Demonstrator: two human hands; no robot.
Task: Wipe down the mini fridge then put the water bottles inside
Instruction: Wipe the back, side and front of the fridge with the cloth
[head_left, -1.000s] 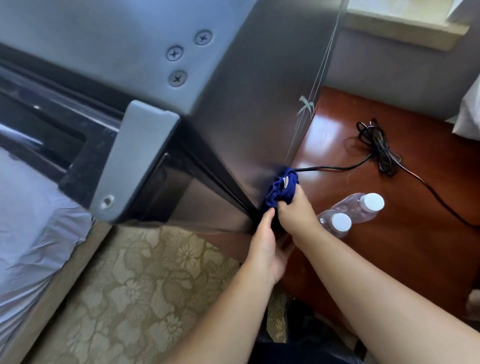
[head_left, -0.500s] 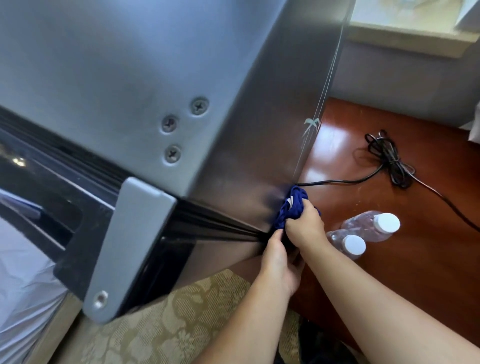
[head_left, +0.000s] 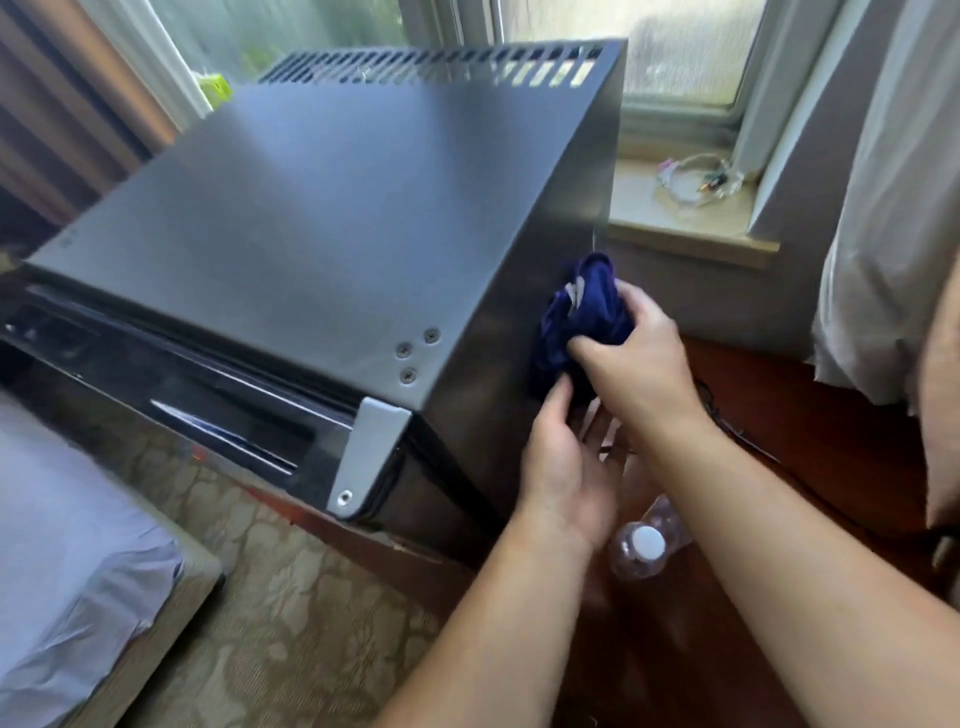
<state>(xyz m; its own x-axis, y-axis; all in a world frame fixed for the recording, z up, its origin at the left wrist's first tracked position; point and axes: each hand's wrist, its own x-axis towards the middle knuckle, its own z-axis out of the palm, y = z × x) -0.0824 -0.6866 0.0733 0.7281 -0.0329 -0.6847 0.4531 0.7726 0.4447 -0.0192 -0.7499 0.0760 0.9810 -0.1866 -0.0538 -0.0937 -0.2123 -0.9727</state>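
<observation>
**Both hands raised, right one clenched**

My right hand (head_left: 636, 358) is curled tight round the bunched blue cloth (head_left: 582, 312), with its back toward me and its forearm coming in from the lower right. My left hand (head_left: 563, 467) sits just below it, fingers loosely extended and blurred, thumb tip against the cloth's lower edge. Both bare forearms converge toward the hands.

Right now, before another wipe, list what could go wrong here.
1. The clear plastic water bottle with a white cap lies on its side on the red-brown wooden desk just below the left hand; a downward stroke could knock it rolling.
2. The right hand grips the bunched dark blue cloth against the side of the dark grey metal mini fridge; a thin black cord lies nearby and might snag.
</observation>
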